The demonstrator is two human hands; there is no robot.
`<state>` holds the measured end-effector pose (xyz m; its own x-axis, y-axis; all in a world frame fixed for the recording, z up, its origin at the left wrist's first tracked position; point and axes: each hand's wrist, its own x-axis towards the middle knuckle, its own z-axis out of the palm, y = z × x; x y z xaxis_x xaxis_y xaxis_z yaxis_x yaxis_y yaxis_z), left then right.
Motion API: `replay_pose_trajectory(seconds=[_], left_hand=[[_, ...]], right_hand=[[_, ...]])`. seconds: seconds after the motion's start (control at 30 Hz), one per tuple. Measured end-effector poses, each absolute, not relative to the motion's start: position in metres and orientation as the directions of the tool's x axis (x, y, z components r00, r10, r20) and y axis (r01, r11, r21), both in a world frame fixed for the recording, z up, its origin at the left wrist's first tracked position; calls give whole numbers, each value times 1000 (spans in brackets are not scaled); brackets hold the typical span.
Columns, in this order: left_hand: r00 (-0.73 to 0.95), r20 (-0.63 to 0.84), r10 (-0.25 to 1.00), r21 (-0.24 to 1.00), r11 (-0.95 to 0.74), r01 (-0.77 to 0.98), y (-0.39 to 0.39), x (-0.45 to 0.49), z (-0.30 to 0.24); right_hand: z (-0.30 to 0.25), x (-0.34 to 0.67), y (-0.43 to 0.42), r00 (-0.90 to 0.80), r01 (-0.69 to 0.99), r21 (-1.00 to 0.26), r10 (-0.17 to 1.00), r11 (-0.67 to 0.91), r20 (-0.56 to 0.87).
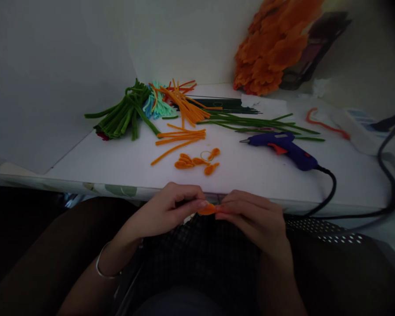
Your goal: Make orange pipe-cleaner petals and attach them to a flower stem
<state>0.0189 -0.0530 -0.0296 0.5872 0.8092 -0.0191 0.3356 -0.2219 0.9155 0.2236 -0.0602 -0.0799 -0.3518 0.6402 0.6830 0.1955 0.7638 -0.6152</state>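
Observation:
Just in front of the table's near edge, my left hand (174,206) pinches the left part of a small orange pipe-cleaner petal (206,210). My right hand (253,215) grips the same petal's right end, its fingers pressed together. Beyond my hands lie several finished-looking orange loops (184,162) of the same fuzzy stem, some of them bunched. Behind these rest loose straight orange pipe cleaners (181,137). The petal's ends are partly hidden by my fingertips.
A blue hot glue gun (283,147) lies at right, its black cord (331,193) trailing over the front edge. Green pipe cleaners (125,112), pale mint ones (161,103) and thin dark stems (224,105) lie at the back. Orange flowers (270,52) stand far right.

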Motion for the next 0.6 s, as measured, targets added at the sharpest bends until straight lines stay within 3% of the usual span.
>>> replay_pose_trajectory(seconds=[0.13, 0.27, 0.6], left_hand=[[407, -73, 911, 976, -19, 217, -59, 26, -41], [375, -68, 925, 992, 21, 126, -65, 30, -46], [372, -28, 928, 989, -29, 145, -61, 32, -47]], right_hand=[[-82, 222, -61, -183, 273, -613, 666, 741, 724], [-83, 220, -61, -149, 295, -605, 661, 740, 735], [-81, 225, -55, -405, 273, -541, 605, 795, 685]])
